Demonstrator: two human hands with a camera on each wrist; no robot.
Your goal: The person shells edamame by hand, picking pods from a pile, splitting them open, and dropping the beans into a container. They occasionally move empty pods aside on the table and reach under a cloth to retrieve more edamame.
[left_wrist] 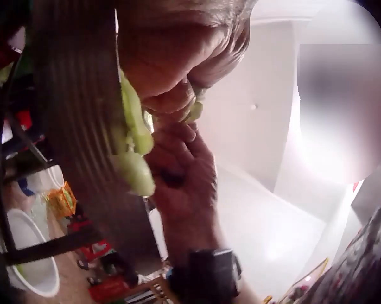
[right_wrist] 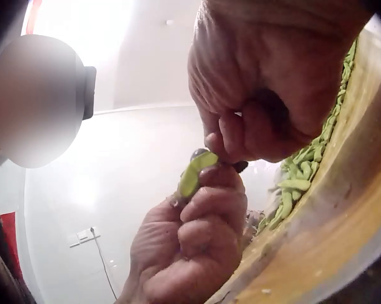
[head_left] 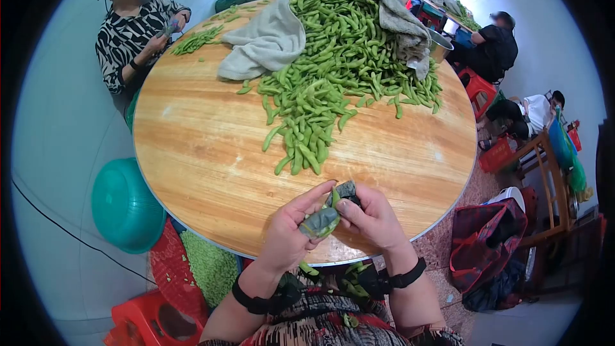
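Observation:
Above the near edge of the round wooden table (head_left: 211, 173), both hands meet at a green soybean pod (head_left: 335, 197). My left hand (head_left: 288, 224) pinches the pod from one side, its fingers curled in the right wrist view. My right hand (head_left: 379, 218) grips it from the other side, thumb on top. Grey-green covers wrap digits of both hands. In the right wrist view the pod (right_wrist: 193, 176) sticks out between the fingertips. Beyond the hands, a large heap of soybean pods (head_left: 346, 32) spreads down the table toward me.
Grey cloths (head_left: 266, 41) lie against the heap. A person (head_left: 144, 22) sits at the far left. A teal basin (head_left: 127, 205), shelled green beans (head_left: 208, 269) and a red stool (head_left: 154, 317) are at lower left. A plaid bag (head_left: 480, 243) stands at right.

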